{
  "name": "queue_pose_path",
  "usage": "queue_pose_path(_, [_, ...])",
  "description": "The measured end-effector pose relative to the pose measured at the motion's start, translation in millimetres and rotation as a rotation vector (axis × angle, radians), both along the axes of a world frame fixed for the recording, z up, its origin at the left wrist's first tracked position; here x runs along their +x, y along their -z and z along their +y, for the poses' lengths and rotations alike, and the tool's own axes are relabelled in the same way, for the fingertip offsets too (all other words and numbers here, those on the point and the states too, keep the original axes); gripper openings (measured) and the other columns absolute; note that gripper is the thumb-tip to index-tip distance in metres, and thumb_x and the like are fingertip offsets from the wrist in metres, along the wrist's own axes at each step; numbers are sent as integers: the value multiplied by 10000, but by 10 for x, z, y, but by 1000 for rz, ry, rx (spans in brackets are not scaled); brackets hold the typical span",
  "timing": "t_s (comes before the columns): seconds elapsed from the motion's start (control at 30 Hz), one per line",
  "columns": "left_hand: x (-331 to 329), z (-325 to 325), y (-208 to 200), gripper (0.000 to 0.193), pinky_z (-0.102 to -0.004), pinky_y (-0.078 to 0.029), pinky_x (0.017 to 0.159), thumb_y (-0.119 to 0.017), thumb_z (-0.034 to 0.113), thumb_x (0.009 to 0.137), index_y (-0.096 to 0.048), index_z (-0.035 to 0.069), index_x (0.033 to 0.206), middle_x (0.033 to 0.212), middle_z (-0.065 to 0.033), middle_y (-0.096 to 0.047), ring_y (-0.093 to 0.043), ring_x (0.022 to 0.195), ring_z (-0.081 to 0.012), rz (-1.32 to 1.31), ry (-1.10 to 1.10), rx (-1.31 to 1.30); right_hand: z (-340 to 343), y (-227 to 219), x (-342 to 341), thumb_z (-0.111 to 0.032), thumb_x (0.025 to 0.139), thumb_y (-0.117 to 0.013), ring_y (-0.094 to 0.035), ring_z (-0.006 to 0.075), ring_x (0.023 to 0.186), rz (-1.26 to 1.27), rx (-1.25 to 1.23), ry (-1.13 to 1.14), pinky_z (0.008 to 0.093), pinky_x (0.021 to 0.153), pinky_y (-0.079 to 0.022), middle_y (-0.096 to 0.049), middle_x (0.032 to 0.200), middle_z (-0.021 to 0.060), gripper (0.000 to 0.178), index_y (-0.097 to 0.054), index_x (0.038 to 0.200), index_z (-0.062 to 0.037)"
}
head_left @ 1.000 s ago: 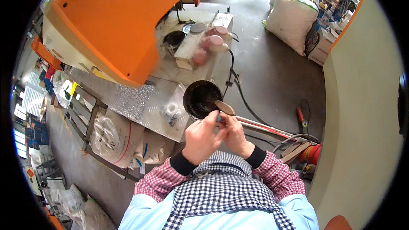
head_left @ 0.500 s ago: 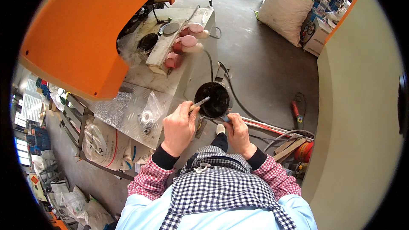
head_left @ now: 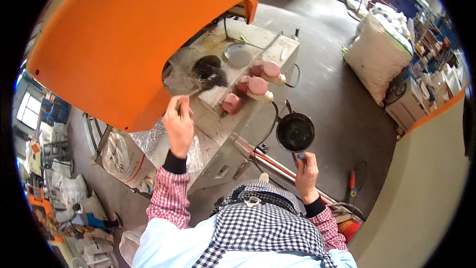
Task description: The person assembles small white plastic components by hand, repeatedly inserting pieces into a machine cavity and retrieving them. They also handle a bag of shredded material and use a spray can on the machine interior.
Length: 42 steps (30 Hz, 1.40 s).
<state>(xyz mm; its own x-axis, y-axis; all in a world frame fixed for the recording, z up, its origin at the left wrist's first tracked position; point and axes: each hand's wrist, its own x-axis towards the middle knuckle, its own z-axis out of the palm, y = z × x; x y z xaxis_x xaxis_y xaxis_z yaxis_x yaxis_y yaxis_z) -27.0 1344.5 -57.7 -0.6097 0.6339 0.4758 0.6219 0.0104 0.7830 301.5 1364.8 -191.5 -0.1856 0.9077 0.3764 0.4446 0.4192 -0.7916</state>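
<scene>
My right hand grips the bluish handle of a small round black pan, held out over the floor with its opening upward. Its inside is dark and coated. My left hand is raised beside the orange machine cover, fingers drawn together. Whatever it pinches, if anything, does not show clearly. Beyond its fingertips, on the pale machine top, lies a dark round thing, partly smeared, with clear plastic film next to it. A grey round disc lies further right.
Several red sockets with pink caps stick out along the machine's edge. A big white sack stands at the far right. Hoses and rods run low by the machine. A beige panel borders the right side.
My left hand has left the pan and risen toward the orange cover; the stick-like tool it held no longer shows clearly. My right hand has carried the pan to the right. The view has shifted.
</scene>
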Motion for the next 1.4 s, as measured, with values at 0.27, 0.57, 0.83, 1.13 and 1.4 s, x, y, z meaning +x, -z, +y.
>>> queue_pose_path(0.27, [-829, 1129, 482, 202, -432, -464, 591, -533, 222, 894, -536, 25, 848, 762, -188, -612, -593, 717, -374, 607, -147, -199, 423, -47, 78, 37, 823, -539, -546, 283, 674, -7, -30, -91, 345, 594, -458, -504, 823, 155, 139, -492, 951, 9])
queue_pose_path(0.57, [-1133, 1814, 636, 271, -467, -475, 647, -547, 241, 855, -598, -19, 796, 759, -251, -603, -605, 749, -398, 500, -142, -604, 743, -8, 189, 11, 855, -521, -535, 243, 638, -45, -43, -82, 320, 570, -447, -500, 799, 143, 86, -495, 937, 9])
queue_pose_path(0.83, [-985, 1784, 613, 248, -472, -457, 623, -578, 205, 839, -559, -25, 746, 743, -247, -589, -585, 744, -410, 604, 70, -529, 840, -38, 159, -13, 867, -521, -539, 247, 634, -17, -135, -92, 326, 576, -445, -502, 777, 139, 69, -501, 928, 11])
queue_pose_path(1.13, [-1225, 1735, 584, 140, -465, -439, 630, -600, 152, 809, -577, 16, 830, 774, -221, -584, -570, 775, -407, 605, 213, -549, 886, 48, 190, -1, 848, -523, -543, 310, 707, -43, -103, -86, 356, 630, -449, -515, 812, 159, 89, -510, 936, 6])
queue_pose_path(1.4, [-1253, 1664, 557, 168, -430, -479, 701, -607, 99, 816, -621, -48, 893, 836, -220, -616, -600, 799, -371, 499, 283, -636, 889, 192, 254, 1, 840, -525, -535, 348, 753, -71, -119, -69, 373, 675, -450, -510, 851, 183, 135, -495, 971, 14])
